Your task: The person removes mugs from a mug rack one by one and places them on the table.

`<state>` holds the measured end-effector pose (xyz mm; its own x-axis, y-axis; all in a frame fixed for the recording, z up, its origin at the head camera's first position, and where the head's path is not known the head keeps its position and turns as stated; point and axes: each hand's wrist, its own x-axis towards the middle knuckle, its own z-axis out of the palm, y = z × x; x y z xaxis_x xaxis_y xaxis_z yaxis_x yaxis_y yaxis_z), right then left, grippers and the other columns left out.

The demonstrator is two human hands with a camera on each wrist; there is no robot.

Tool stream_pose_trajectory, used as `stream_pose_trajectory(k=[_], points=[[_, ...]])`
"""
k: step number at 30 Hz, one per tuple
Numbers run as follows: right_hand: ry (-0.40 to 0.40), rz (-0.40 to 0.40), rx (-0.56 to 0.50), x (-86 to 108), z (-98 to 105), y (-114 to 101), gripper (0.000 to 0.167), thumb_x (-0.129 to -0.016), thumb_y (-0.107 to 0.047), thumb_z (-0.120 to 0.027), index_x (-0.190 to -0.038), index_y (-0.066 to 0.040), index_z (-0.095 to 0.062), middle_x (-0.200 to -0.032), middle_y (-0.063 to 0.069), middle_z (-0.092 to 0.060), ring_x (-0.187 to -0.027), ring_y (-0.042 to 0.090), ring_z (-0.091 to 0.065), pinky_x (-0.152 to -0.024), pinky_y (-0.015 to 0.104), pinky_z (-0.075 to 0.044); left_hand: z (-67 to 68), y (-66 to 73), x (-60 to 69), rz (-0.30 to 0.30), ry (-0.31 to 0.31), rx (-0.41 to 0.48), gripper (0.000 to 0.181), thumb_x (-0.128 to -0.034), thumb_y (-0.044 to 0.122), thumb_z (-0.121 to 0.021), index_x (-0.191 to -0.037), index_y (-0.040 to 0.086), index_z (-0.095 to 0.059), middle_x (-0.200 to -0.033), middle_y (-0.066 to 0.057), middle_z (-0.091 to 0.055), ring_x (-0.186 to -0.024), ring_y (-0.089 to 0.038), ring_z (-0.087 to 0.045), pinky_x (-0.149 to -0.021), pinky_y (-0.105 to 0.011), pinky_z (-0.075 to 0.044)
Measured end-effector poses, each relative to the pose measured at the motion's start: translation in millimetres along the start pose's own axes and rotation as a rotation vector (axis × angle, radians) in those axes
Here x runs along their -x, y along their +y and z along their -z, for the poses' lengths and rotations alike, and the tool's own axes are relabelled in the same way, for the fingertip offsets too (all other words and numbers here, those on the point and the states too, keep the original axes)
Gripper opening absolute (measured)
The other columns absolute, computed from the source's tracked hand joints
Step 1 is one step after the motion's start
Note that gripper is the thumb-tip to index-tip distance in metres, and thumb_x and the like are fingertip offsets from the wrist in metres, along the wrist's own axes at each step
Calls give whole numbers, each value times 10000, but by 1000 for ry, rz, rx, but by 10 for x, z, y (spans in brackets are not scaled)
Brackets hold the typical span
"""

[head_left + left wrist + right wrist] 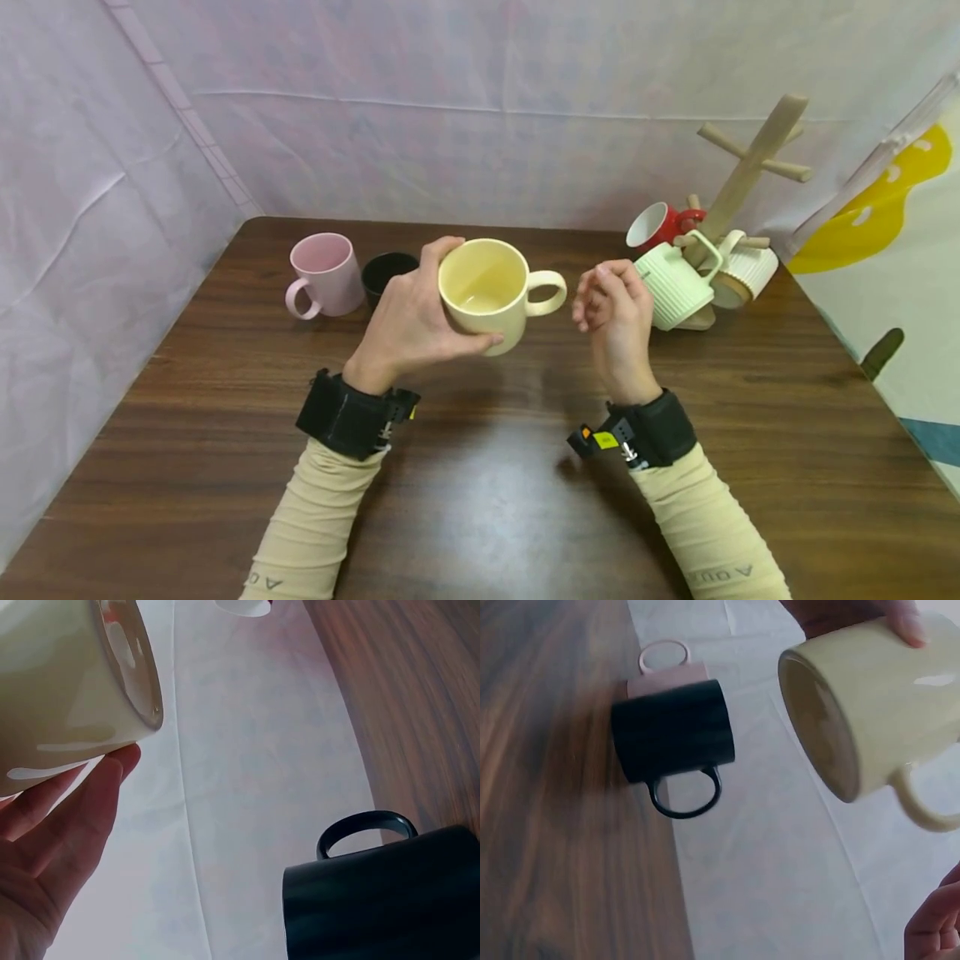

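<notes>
A pale yellow mug (487,292) is gripped around its left side by my left hand (412,321), held above the table with its handle pointing right. In the left wrist view, the fingers of my left hand (60,832) lie along the side of the mug (67,682). My right hand (618,321) is raised to the right of the mug's handle, fingers loosely bent and holding nothing. At the edge of the right wrist view, part of my right hand (936,919) shows below the mug (877,705).
A pink mug (337,279) and a black mug (386,271) stand at the back left of the table (480,500). At the back right, a wooden mug rack (738,187) bears a red mug (652,227), a light green mug (671,287) and a white ribbed mug (750,267).
</notes>
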<state>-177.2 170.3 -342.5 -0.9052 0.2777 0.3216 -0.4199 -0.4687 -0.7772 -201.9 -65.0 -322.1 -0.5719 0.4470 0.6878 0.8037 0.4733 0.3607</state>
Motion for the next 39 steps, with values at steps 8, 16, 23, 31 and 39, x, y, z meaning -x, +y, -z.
stream_pose_trajectory(k=[8, 16, 23, 31, 39], points=[[-16, 132, 219, -20, 4, -45, 227, -962, 39, -552, -806, -116, -607, -691, 33, -602, -550, 135, -555, -491, 214, -423, 19, -10, -3, 29, 12, -64, 1034, -611, 439, -937, -1355, -46, -406, -1078, -194, -672, -813, -303, -698, -689, -419, -578], [-124, 288, 555, -71, 106, -111, 112, -943, 54, -588, -836, 87, -604, -705, -19, -609, -606, 124, -580, -571, 197, -472, 13, -10, -1, 115, -11, -66, 1027, -622, 438, -935, -1371, -24, -405, -1062, -190, -680, -826, -304, -692, -684, -424, -569], [-180, 397, 873, -123, 194, -224, 91, -922, 68, -621, -848, 101, -662, -726, 70, -627, -612, 59, -545, -583, 183, -418, -10, -40, -3, 165, -16, -85, 1017, -630, 437, -924, -1377, -13, -402, -1017, -190, -685, -787, -297, -684, -644, -414, -559], [-215, 406, 951, -122, 222, -241, 72, -907, 74, -643, -850, 66, -687, -764, 126, -654, -619, 52, -511, -583, 182, -405, -60, -93, 2, 224, -16, -88, 1033, -621, 422, -937, -1385, -20, -401, -1049, -207, -683, -825, -326, -685, -663, -445, -558], [-257, 403, 990, -124, 218, -285, 75, -909, 66, -653, -849, 49, -694, -764, 114, -668, -631, 57, -530, -592, 180, -417, -92, -99, 13, 277, 21, -102, 1025, -608, 387, -954, -1375, -8, -402, -1046, -232, -682, -827, -370, -679, -666, -476, -554]])
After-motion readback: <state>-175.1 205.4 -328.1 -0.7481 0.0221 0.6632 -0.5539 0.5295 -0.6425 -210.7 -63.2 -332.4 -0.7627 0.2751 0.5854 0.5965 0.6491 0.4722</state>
